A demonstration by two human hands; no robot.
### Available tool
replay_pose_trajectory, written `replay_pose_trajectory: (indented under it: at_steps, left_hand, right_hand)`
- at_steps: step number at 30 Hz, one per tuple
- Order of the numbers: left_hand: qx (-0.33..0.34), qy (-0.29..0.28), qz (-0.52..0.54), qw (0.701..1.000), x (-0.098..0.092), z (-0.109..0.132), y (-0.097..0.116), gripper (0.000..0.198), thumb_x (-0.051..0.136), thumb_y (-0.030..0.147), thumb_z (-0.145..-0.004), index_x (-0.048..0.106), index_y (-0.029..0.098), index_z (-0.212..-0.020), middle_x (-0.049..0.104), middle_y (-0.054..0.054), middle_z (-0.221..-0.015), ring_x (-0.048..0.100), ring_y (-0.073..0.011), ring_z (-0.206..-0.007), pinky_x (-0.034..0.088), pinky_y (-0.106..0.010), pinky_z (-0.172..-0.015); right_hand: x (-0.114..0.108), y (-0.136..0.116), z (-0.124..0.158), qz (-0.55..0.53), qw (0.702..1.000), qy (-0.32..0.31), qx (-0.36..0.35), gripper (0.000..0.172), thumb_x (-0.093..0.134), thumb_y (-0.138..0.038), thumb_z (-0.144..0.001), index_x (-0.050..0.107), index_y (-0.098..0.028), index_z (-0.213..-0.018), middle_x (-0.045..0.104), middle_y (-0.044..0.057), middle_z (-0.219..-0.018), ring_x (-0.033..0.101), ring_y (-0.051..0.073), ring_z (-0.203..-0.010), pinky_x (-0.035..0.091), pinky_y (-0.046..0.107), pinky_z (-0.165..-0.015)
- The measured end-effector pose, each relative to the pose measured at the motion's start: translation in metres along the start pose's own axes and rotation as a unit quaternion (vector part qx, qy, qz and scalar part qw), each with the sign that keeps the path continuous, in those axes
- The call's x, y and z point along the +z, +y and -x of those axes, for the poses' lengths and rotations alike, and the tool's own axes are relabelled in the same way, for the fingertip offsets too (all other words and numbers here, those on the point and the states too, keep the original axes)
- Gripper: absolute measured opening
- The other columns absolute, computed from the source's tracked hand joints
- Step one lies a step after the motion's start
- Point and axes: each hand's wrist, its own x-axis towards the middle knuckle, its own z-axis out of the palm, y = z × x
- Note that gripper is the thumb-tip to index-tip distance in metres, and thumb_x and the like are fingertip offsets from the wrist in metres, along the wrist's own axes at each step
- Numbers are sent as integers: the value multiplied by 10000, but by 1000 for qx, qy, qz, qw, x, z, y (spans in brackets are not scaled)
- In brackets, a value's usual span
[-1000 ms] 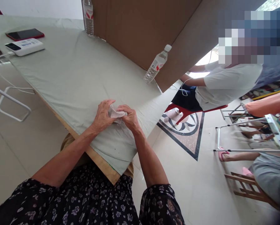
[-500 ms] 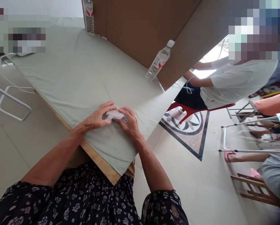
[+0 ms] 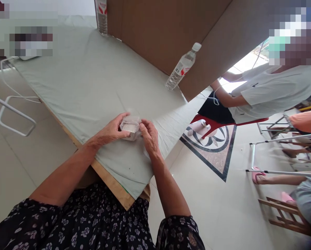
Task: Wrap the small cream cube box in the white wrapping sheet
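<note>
A small whitish block wrapped in thin clear plastic [image 3: 129, 127] is at the near corner of the cloth-covered table [image 3: 93, 80]. My left hand [image 3: 114, 129] grips it from the left, thumb on the near side and fingers on the far side. At its right end, my right hand [image 3: 149, 135] has its fingers bent and pressed together on the plastic wrap. What exactly those fingertips pinch is partly hidden. Loose film sticks out around the block. What the block itself is cannot be made out.
A clear water bottle [image 3: 183, 67] leans near a large cardboard panel [image 3: 160, 31]; another bottle [image 3: 102, 17] stands at its left edge. A co-worker in a white shirt [image 3: 272, 92] sits at the right. A white metal frame [image 3: 17, 132] is at the left.
The wrapped block has turned so more of its face shows. My right hand has shifted right, from cupping it to its right end. The view has moved slightly.
</note>
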Motion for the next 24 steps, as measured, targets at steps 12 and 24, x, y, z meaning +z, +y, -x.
replay_pose_trajectory:
  at_steps: [12,24]
  left_hand:
    - [0,-10,-12,1000,0,0,-4,1055,768,436,-753,273,180,-1649,575,-175,-1495,633,-316,-1303,558,-428,-1042]
    - [-6,-18,-17,1000,2,-1,-1,1034,747,422,-759,281,165,-1646,633,-171,-1412,690,-293,-1192,589,-405,-961]
  right_hand:
    - [4,-6,14,223,960,-4,-172,392,620,-563,-971,721,-278,-1220,708,100,-1241,620,294,-1133,466,501,-1057]
    - [-2,2,2,162,975,-102,-112,421,636,-621,-945,677,-245,-1129,320,126,-1702,355,342,-1560,355,556,-1240]
